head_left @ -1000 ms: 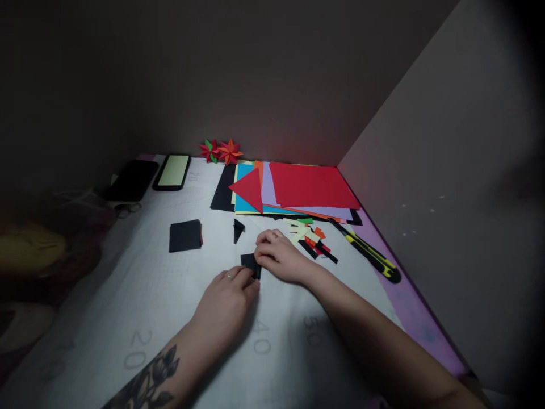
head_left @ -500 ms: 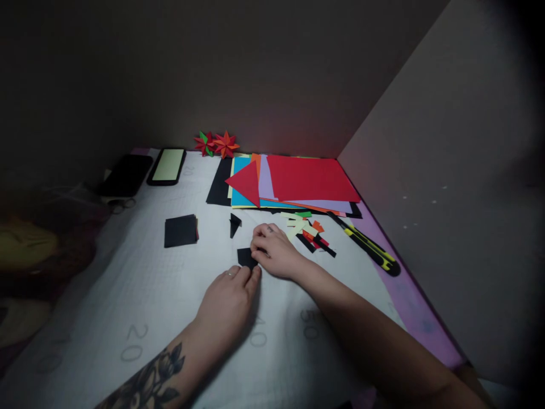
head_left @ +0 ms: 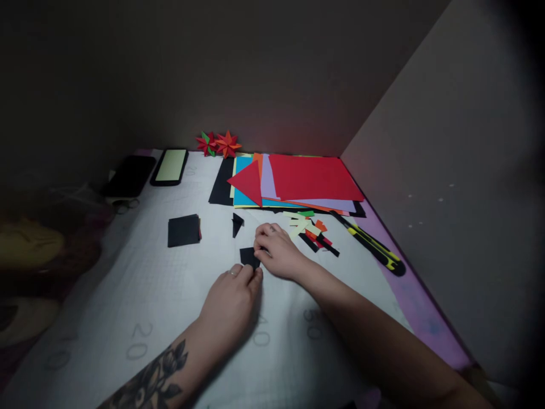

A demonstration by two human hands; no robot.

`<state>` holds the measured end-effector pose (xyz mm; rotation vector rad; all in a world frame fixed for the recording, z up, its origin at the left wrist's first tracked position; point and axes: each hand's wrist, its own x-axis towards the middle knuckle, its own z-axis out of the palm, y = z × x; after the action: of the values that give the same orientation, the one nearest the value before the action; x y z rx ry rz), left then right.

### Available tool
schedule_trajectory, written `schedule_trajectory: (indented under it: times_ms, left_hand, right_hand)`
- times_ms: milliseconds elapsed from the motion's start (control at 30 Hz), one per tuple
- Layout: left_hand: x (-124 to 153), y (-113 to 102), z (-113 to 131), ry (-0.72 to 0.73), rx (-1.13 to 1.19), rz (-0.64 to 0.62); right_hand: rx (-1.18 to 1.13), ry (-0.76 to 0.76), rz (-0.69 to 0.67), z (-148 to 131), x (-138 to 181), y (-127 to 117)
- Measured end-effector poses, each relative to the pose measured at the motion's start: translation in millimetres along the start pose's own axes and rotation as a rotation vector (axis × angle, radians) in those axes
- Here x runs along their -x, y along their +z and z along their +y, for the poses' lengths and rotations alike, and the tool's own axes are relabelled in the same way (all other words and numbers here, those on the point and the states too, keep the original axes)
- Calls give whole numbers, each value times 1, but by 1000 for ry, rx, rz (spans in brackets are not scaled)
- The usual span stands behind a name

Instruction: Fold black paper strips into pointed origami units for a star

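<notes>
A small piece of black paper (head_left: 248, 257) lies on the white sheet, partly covered by my fingers. My left hand (head_left: 234, 289) has its fingers closed at the paper's lower edge, pressing it against the surface. At its right side my right hand (head_left: 276, 248) pinches the paper with curled fingertips; the part under the fingers is hidden. Just beyond lies a folded black paper piece (head_left: 237, 225). To the left sits a stack of black paper squares (head_left: 183, 230), with a little colour showing at its right edge.
Coloured paper sheets (head_left: 317, 177) and a red paper triangle (head_left: 250, 182) lie at the back. Paper scraps (head_left: 313, 230) and a yellow-black utility knife (head_left: 374, 248) are on the right. Two folded paper stars (head_left: 227, 144), a phone (head_left: 170, 166) and small scissors (head_left: 126, 205) stand farther left.
The whole view has shifted slightly, so everything appears a little farther right. Both hands keep nearly the same hold on the black paper.
</notes>
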<state>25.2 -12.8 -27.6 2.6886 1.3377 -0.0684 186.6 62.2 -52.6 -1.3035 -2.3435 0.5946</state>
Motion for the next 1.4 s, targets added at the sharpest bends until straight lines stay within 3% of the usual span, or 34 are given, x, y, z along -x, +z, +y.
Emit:
schedule_trajectory:
  times_ms: [167,333,567,867,1067,1167,1267,1400]
  left_hand:
    - [2,-5,-4,-5,111,-42]
    - [3,-5,-13,-96,255,26]
    - [2,-10,-6,26,88,37]
    - [6,-6,-1,68,81,15]
    - [5,-7,-11,53,79,58]
    - [5,-5,-15,66,64,66]
    - [7,-3,-12,70,25,51]
    - [9,-3,-4,47,-19,5]
  right_hand:
    - [-17,4,-12,0,0,-1]
    - [-76,-74,-78,6,1,-11]
    - [-105,-113,-86,7,3,-15]
    - [-224,-201,-184,17,6,-26]
    - [-260,-258,-60,26,10,-19]
    - [-265,-266,-83,29,11,-19]
    - [-260,-238,-119,27,9,-21]
    - [-205,-162,-57,18,7,-17]
